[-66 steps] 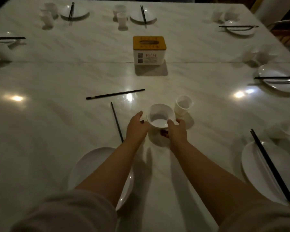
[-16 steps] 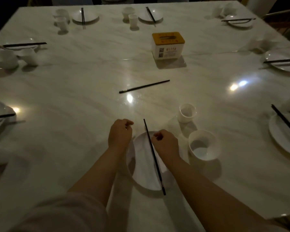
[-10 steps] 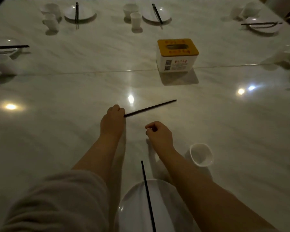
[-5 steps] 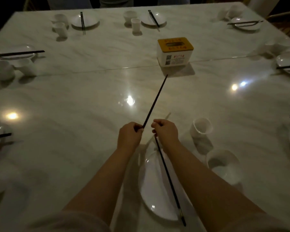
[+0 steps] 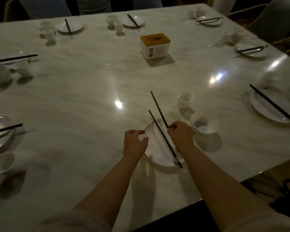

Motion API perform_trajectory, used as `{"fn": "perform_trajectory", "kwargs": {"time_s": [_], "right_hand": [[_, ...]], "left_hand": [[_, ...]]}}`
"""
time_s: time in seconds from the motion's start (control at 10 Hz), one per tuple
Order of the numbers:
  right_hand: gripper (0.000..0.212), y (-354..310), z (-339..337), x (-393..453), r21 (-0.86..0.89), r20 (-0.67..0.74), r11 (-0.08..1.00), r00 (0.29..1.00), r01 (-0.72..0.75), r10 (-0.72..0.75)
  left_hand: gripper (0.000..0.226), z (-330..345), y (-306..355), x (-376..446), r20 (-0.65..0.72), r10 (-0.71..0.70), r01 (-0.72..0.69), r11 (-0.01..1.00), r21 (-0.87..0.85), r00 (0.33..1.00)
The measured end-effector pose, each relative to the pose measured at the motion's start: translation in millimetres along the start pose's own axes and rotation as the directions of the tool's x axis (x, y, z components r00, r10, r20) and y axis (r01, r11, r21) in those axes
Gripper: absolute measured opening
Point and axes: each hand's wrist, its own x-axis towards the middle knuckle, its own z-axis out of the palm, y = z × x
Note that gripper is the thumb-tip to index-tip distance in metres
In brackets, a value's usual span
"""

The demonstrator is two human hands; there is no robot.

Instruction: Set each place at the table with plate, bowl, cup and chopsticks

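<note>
**Chopsticks going down on the last plate**

Chopsticks are the job right now. One chopstick (image 5: 164, 137) lies across the near plate (image 5: 155, 154), slanting from its far edge to its near edge, with its end poking past the rim. The second chopstick (image 5: 159, 108) is pinched in the right hand (image 5: 180, 135). The fingers are closed on its near end, and its far tip points up the desk (image 5: 84, 91) toward the yellow-topped box (image 5: 155, 46). It sits just beside the first one, nearly side by side, but pushed further up the desk.

The left hand (image 5: 135, 142) holds nothing. Its fingers are curled and a little apart, resting at the left rim of the plate as if to keep it steady.

A bowl (image 5: 204, 125) stands just to the right of the plate, and a cup (image 5: 184, 99) stands a little beyond the bowl. So this place has plate, bowl and cup already. The other places around the desk look set, each plate with dark sticks across it.

Next, I think the right hand should slide the held chopstick back until its ends line up with the first one. Then it can lay it down on the plate and let go gently, so neither stick rolls off.
</note>
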Motion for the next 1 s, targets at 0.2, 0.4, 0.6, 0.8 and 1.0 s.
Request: {"fn": "perform_trajectory", "kwargs": {"time_s": [0.2, 0.4, 0.6, 0.8, 1.0], "right_hand": [[0.017, 26.4, -1.1, -0.9, -0.162, 0.078, 0.986, 0.997, 0.029, -0.017], [0.017, 36.3, 3.2, -2.2, -0.146, 0.136, 0.988, 0.990, 0.043, -0.023], [0.020, 37.8, -4.4, -7.1, -0.187, 0.192, 0.980, 0.981, 0.066, -0.029], [0.025, 26.2, -9.7, -22.4, -0.179, 0.111, 0.980, 0.991, 0.091, -0.072], [0.023, -11.7, 4.5, -52.9, -0.056, 0.044, 0.992, 0.993, 0.113, -0.111]], "left_hand": [[0.038, 14.3, -4.9, -0.1, 0.018, -0.060, 0.060, 0.997, -0.039, 0.998], [0.038, 17.2, -3.0, -2.4, -0.008, -0.095, 0.094, 0.995, -0.032, 0.995], [0.037, 12.9, -1.4, -6.0, -0.005, -0.098, 0.098, 0.994, -0.038, 0.995], [0.034, -6.9, 0.4, -9.7, 0.005, -0.078, 0.078, 0.997, -0.013, 0.997], [0.027, -56.5, -3.3, -13.8, -0.037, -0.016, 0.012, 0.995, -0.099, 0.999]]}}
